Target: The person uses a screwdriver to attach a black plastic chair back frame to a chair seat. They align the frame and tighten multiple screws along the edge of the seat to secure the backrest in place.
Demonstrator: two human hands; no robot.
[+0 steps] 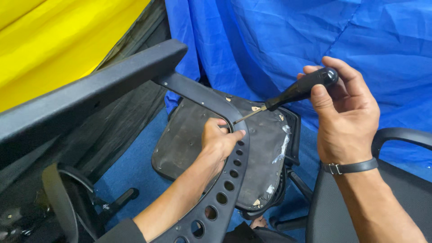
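I see my right hand (344, 121) bare, with a dark buckled strap below the fingers at the wrist; my left hand (218, 141) ends in a dark sleeve.

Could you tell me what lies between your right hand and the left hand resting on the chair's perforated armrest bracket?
In the head view, the screwdriver spans that gap: the right hand grips its black handle, and its thin metal tip reaches down beside the left hand on the perforated armrest bracket.

I see a bright, even picture with soft light from above. Shadows are faint. The blue sheet (292, 40) and yellow sheet (58, 36) look very strong in colour. Most things look sharp. Lines bend a little near the edges.
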